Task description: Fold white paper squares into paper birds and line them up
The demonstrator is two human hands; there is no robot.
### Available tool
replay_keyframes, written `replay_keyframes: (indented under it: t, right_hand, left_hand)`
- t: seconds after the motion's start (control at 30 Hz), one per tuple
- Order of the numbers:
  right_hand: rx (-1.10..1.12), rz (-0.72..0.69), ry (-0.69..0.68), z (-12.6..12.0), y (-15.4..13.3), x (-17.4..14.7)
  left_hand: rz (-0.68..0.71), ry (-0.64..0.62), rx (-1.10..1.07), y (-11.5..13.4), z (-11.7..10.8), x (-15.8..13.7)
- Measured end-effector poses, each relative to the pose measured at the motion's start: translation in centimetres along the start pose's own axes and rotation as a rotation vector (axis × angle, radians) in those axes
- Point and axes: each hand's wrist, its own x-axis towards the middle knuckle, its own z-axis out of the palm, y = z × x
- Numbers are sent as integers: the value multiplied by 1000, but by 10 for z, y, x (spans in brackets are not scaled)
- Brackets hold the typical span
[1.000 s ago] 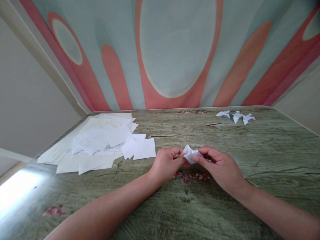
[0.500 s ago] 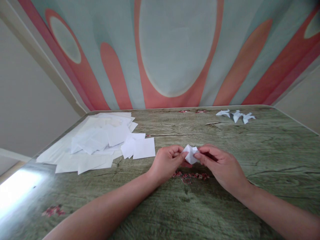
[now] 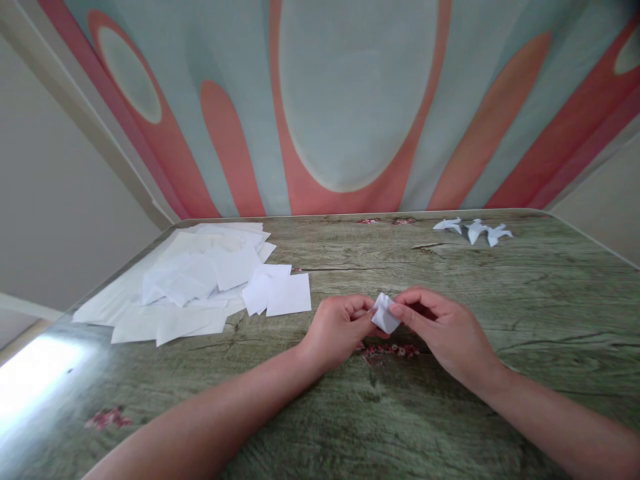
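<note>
And here's the folded paper [image 3: 385,318], btwn my L hand [image 3: 334,329] and R hand [image 3: 446,330] over the desk [image 3: 360,427], both grips pinching it: L at its left side, R upper right (equally near; long axis hard to tell, edges part-hidden).

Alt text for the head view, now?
A person's left hand and right hand pinch a small folded white paper over a wood-grain table. White sheets and smaller squares lie in a loose pile on the left; three folded paper figures sit at the far right, before a coral and blue-grey backdrop.
</note>
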Motion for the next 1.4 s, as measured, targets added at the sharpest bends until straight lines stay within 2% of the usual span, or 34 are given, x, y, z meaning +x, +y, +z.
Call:
replay_keyframes:
  t: [0.2, 0.4, 0.53, 0.7, 0.8, 0.97, 1.17, 1.27, 1.4]
  right_hand:
    - [-20, -67, -6, -1, -1, 1]
    - [-16, -41, 0, 2, 0, 1]
    - [-7, -101, 18, 3, 5, 3]
    - [72, 32, -31, 3, 6, 1]
    - [53, -22, 7, 3, 2, -1]
    - [32, -91, 48, 4, 0, -2]
    - [104, -10, 16, 6, 9, -1]
    - [117, 49, -14, 7, 8, -1]
    - [61, -11, -52, 7, 0, -1]
  left_hand:
    - [70, -13, 68, 0, 1, -3]
    - [59, 8, 34, 2, 3, -3]
    - [44, 4, 68, 3, 3, -2]
    - [105, -54, 66, 9, -3, -4]
    - [68, -79, 12, 13, -4, -5]
    - [9, -11, -11, 12, 3, -4]
    - [10, -7, -122, 8, 6, -3]
    - [73, 33, 49, 7, 4, -3]
    - [255, 99, 433, 7, 1, -5]
